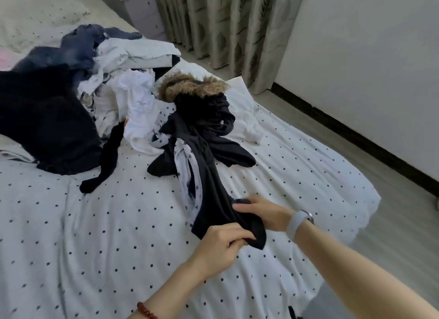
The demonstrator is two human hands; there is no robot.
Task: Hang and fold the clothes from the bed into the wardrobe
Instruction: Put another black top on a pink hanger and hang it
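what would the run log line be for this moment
stage: picking garment off bed | left hand: grips dark garment | right hand: grips same garment | clothes pile: on bed

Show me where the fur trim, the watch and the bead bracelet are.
fur trim (192,85), head view, middle of the brown fur.
watch (299,223), head view, its pale strap.
bead bracelet (146,311), head view, the red beads.
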